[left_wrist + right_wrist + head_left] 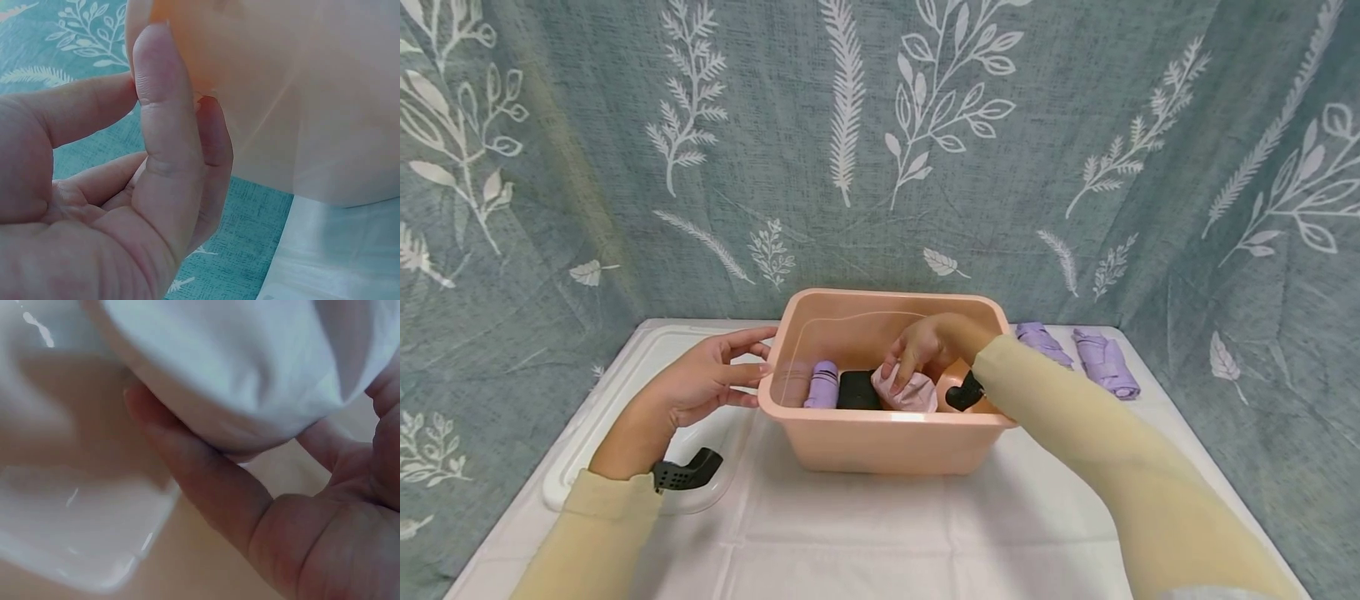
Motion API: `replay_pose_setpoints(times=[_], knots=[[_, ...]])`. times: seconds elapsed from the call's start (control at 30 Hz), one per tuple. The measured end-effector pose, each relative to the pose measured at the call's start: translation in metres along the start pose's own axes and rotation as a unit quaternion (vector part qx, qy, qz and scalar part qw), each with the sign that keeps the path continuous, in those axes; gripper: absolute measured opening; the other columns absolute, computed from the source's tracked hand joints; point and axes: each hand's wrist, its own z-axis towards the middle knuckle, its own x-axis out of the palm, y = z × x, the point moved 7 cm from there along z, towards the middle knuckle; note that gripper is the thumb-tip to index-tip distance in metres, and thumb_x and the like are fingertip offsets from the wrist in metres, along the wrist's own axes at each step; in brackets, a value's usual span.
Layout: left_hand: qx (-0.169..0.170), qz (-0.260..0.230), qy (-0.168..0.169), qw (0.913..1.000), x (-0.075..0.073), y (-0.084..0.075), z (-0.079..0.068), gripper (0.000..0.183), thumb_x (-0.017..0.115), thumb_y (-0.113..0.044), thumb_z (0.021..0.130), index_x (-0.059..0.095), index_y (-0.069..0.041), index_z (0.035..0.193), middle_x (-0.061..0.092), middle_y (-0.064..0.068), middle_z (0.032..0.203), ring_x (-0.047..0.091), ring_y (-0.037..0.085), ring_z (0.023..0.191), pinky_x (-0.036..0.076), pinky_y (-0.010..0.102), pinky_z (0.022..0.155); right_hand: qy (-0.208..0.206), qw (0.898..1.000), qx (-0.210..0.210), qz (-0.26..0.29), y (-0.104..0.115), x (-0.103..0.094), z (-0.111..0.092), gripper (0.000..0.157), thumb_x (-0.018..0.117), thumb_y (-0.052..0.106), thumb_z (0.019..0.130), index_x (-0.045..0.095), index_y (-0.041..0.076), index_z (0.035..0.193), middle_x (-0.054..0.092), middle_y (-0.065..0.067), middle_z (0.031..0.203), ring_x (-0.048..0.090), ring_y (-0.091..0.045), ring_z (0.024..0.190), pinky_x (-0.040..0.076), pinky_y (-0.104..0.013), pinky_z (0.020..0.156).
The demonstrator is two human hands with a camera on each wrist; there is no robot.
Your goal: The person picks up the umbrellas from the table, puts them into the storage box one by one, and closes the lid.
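A peach plastic bin (pixel 898 446) stands on the table. My left hand (pixel 711 375) is at its left rim, fingers loosely spread and fingertips touching the edge; the left wrist view shows them against the bin's wall. Inside the bin my right hand (pixel 921 346) grips a pale pink cloth bundle (pixel 913 394). From close up, the right wrist view shows the thumb and fingers (pixel 212 481) around the bundle's gathered fabric (pixel 250 369). Left of the bundle lie a black item (pixel 859 392) and a purple roll (pixel 823 386) with dark stripes.
To the left, a white lid (pixel 561 462) lies flat under my left forearm. Two purple rolled cloth bundles, one nearer (pixel 1105 364) and one partly behind my right sleeve (pixel 1042 342), lie right of the bin. A green leaf-patterned curtain (pixel 880 233) hangs close behind.
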Motion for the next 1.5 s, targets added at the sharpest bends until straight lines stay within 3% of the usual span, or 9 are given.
replay_pose_setpoints(times=[0.17,0.33,0.47,0.57,0.7,0.9,1.07,1.3,1.5], knots=[[0.000,0.003,0.001,1.0000,0.000,-0.001,0.000,0.072,0.068,-0.009,0.099,0.032,-0.008,0.161,0.048,0.006,0.123,0.069,0.013,0.085,0.065,0.032,0.074,0.011,1.000,-0.002,-0.008,0.002,0.005,-0.003,0.029,0.070,0.005,0.094,0.060,-0.001,0.120,0.061,0.003,0.089,0.056,-0.012,0.079,0.051,-0.021,0.075],[0.001,0.004,0.000,1.0000,-0.001,-0.001,-0.001,0.072,0.068,-0.009,0.098,0.033,-0.008,0.161,0.049,0.005,0.123,0.069,0.013,0.085,0.065,0.032,0.074,0.007,0.999,0.012,-0.035,0.001,0.006,-0.001,0.033,0.075,0.006,0.090,0.062,0.000,0.120,0.062,0.002,0.092,0.057,-0.012,0.082,0.053,-0.021,0.075],[0.002,0.002,0.001,1.0000,-0.001,-0.001,-0.001,0.072,0.068,-0.008,0.098,0.032,-0.008,0.161,0.049,0.005,0.122,0.069,0.013,0.085,0.065,0.032,0.074,0.030,0.998,0.010,-0.056,0.000,0.008,0.006,0.030,0.074,0.007,0.092,0.060,-0.003,0.116,0.060,0.001,0.093,0.056,-0.013,0.082,0.052,-0.022,0.074],[0.002,0.000,0.000,1.0000,-0.001,0.000,-0.002,0.072,0.068,-0.008,0.098,0.032,-0.007,0.161,0.049,0.006,0.122,0.069,0.013,0.085,0.065,0.032,0.073,0.038,0.998,0.023,-0.048,-0.003,0.009,0.014,0.034,0.072,0.003,0.092,0.059,-0.001,0.123,0.059,-0.002,0.105,0.060,-0.016,0.087,0.056,-0.026,0.080],[0.001,-0.002,0.000,1.0000,-0.001,0.000,-0.002,0.072,0.068,-0.008,0.098,0.032,-0.008,0.161,0.049,0.007,0.122,0.069,0.014,0.084,0.065,0.032,0.073,0.009,0.997,0.063,-0.032,-0.009,0.005,0.024,0.051,0.074,-0.004,0.088,0.058,0.005,0.135,0.054,-0.009,0.128,0.066,-0.024,0.096,0.061,-0.037,0.095],[0.002,-0.001,0.001,1.0000,0.000,0.002,0.000,0.072,0.068,-0.008,0.098,0.033,-0.008,0.161,0.048,0.008,0.124,0.069,0.014,0.084,0.065,0.032,0.074,-0.019,0.993,0.107,-0.043,-0.011,0.000,0.025,0.055,0.077,-0.001,0.085,0.057,0.012,0.134,0.051,-0.012,0.136,0.068,-0.034,0.099,0.056,-0.049,0.103],[0.004,0.004,-0.002,1.0000,-0.001,0.002,0.001,0.072,0.069,-0.008,0.097,0.034,-0.009,0.160,0.048,0.008,0.123,0.069,0.014,0.085,0.065,0.033,0.074,-0.037,0.991,0.128,-0.030,-0.012,-0.001,0.024,0.064,0.080,0.003,0.085,0.047,0.017,0.138,0.040,-0.013,0.145,0.067,-0.041,0.106,0.056,-0.055,0.101],[0.005,0.002,0.000,1.0000,-0.002,0.001,0.000,0.073,0.069,-0.008,0.098,0.033,-0.008,0.161,0.048,0.008,0.123,0.069,0.014,0.085,0.065,0.032,0.074,-0.048,0.992,0.117,-0.008,-0.010,-0.001,0.023,0.082,0.081,-0.001,0.081,0.037,0.022,0.146,0.030,-0.011,0.149,0.071,-0.042,0.106,0.058,-0.049,0.100],[0.002,0.002,0.001,1.0000,-0.001,0.001,0.000,0.072,0.068,-0.008,0.098,0.033,-0.009,0.161,0.048,0.008,0.124,0.070,0.014,0.084,0.065,0.032,0.074,-0.051,0.993,0.101,-0.008,-0.010,0.000,0.022,0.073,0.073,-0.009,0.084,0.042,0.020,0.143,0.036,-0.010,0.144,0.073,-0.037,0.099,0.060,-0.045,0.097]])
